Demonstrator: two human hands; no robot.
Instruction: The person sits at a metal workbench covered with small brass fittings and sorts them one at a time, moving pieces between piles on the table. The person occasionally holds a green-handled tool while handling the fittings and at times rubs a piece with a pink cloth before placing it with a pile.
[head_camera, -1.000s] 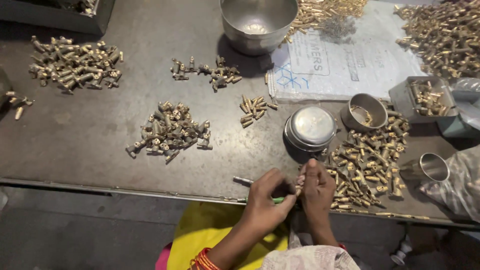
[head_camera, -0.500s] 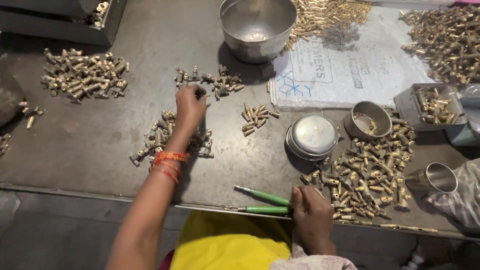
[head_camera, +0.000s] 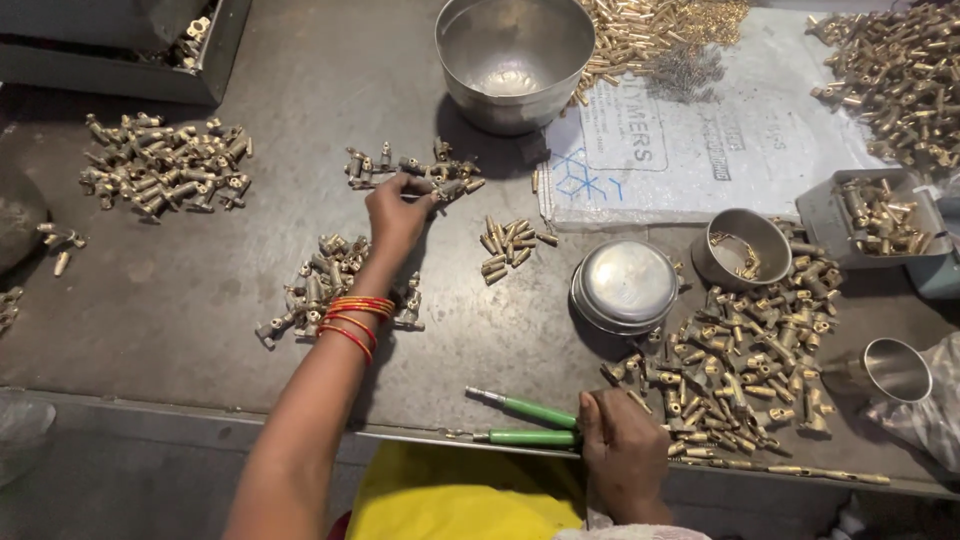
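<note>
- Several heaps of brass fittings lie around our steel bowl (head_camera: 515, 55).
- Left hand (head_camera: 397, 212), fingers pinching a fitting, sits at the small cluster (head_camera: 415, 172) just below-left of the bowl.
- Right hand (head_camera: 622, 450), farther below, rests closed on green-handled tools (head_camera: 528, 422).
- Most heaps untouched; much sorting left, we judge.

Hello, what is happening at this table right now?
A person sits at a dark metal table covered with heaps of small brass fittings. The left hand reaches forward to a small cluster of fittings below a steel bowl. The right hand rests at the table's near edge, touching two green-handled tools beside a large heap of fittings.
</note>
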